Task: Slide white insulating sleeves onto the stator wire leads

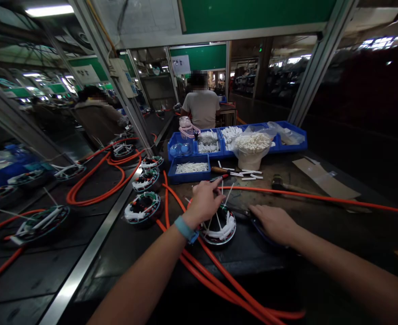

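While my half-curled left hand (204, 201), grip unclear, probably adjusts a tie (229, 193), my right hand (275, 223) clasps a tool (242, 211), likely needed for trimming next.

round part (221, 234): glossy, metal-rimmed; small tray (189, 177): smooth plastic; cardboard (325, 179): matt

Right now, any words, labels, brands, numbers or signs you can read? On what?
None readable.
Left sign: dark characters, too blurred.
Middle sheet: characters, too small and blurred.
Overhead sheet: faint marks, nothing legible.
Post box: markings too small to read.
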Demonstrator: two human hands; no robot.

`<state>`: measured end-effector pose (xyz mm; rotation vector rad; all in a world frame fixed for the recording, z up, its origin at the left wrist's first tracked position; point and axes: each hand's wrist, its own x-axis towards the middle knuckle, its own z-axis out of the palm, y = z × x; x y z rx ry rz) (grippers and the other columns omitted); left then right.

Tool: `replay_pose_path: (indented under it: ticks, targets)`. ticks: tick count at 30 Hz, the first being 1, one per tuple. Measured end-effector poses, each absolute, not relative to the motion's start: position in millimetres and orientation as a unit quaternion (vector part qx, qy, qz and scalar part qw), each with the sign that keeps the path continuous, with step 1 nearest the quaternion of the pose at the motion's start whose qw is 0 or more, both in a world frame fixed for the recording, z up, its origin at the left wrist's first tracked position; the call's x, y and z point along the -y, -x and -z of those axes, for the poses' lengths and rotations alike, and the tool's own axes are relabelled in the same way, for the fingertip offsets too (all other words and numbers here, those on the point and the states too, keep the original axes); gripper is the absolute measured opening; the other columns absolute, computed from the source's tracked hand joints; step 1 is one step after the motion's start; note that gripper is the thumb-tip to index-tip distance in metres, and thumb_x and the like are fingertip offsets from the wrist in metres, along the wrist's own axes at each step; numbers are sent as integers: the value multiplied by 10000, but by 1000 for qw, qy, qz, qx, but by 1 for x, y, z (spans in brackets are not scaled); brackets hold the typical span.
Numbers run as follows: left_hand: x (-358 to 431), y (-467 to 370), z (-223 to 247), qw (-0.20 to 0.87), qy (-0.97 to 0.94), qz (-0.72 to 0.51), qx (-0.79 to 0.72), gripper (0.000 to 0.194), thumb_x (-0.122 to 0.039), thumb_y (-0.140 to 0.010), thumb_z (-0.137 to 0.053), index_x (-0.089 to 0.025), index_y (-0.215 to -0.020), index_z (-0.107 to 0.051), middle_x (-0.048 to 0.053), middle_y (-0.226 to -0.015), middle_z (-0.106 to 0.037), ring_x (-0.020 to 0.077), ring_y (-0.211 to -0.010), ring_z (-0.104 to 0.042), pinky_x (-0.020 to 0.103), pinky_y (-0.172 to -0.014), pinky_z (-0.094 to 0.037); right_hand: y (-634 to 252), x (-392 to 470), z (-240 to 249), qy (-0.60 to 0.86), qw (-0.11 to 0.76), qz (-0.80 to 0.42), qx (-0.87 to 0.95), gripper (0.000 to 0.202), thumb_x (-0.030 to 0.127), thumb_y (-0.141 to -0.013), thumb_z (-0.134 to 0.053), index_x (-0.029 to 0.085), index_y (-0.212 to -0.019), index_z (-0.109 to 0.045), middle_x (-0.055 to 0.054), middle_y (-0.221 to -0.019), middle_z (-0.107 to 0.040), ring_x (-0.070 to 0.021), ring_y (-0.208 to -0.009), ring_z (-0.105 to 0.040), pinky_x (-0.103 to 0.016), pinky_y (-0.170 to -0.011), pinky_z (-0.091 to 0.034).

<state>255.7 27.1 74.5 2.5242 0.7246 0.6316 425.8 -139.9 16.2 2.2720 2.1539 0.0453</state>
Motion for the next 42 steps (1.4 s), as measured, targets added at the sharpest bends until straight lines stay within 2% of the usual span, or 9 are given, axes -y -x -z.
replay_pose_path:
  ticks: [4, 6, 13, 16, 21, 27, 31, 35, 42]
  targets:
    - [-35, -270, -71, 231, -926, -211, -211, 80, -198, -692, -717, -221, -768, -725, 4, -711, -693, 209, -821, -599, 341, -836, -425, -418, 124, -4, -720, -10, -7, -694, 372, 116, -836, -410, 133, -1194, -509, -113, -1014, -644, -232, -889, -619, -309, -715, -457]
    - [-34, -264, -67, 242, -920, -232, -201, 39, -188, -705, -705, -218, -680, -708, 2, -763, -704, 187, -843, -605, 314, -855, -426, -422, 126, 1, -723, -11, -4, -691, 363, 111, -832, -410, 136, -1177, -523, -112, -1010, -650, -228, -882, -625, -304, -713, -459]
    - [-52, -206, -65, 277, -821, -383, -319, 270, -293, -864, -493, -133, -1031, -632, 74, -933, -670, 172, -850, -604, 300, -796, -460, -437, 140, -4, -739, -23, 2, -673, 414, 189, -833, -441, 126, -1241, -474, -146, -1160, -598, -242, -994, -594, -335, -798, -461]
    - [-72, -192, -65, 336, -821, -309, -342, 457, -291, -808, -545, -104, -1225, -530, 36, -815, -654, 155, -717, -589, 275, -694, -464, -430, 127, -21, -713, 14, -11, -701, 395, 163, -824, -436, 145, -1215, -491, -128, -1082, -621, -250, -943, -597, -345, -762, -456]
    - [-76, -198, -73, 395, -878, -141, -231, 250, -195, -671, -666, -159, -912, -721, -12, -693, -665, 138, -648, -584, 218, -623, -442, -406, 88, -49, -634, 68, -64, -768, 330, 113, -825, -424, 152, -1140, -512, -96, -942, -634, -228, -815, -607, -297, -649, -413]
    - [-66, -201, -76, 376, -886, -165, -215, 115, -194, -724, -625, -187, -768, -732, 14, -767, -689, 163, -759, -608, 231, -711, -439, -391, 68, -55, -598, 101, -75, -792, 278, 104, -828, -429, 164, -1082, -528, -80, -866, -631, -218, -746, -619, -281, -573, -365]
    - [-68, -188, -62, 367, -855, -249, -268, 162, -228, -790, -559, -163, -820, -704, 60, -930, -685, 189, -901, -607, 272, -829, -445, -401, 80, -51, -604, 113, -70, -786, 282, 91, -822, -425, 155, -1076, -530, -83, -851, -637, -230, -737, -626, -285, -560, -364]
    - [-70, -175, -61, 372, -821, -298, -315, 284, -277, -845, -481, -120, -996, -664, 89, -972, -692, 211, -898, -622, 321, -826, -467, -409, 93, -50, -627, 109, -79, -767, 320, 81, -824, -402, 153, -1114, -517, -88, -913, -638, -231, -784, -618, -294, -601, -383]
    - [-57, -175, -74, 438, -864, -142, -203, 282, -220, -758, -574, -173, -1010, -693, 14, -916, -716, 183, -847, -637, 249, -778, -466, -394, 77, -51, -617, 100, -64, -778, 279, 116, -833, -408, 164, -1086, -517, -84, -881, -632, -223, -755, -610, -288, -595, -365]
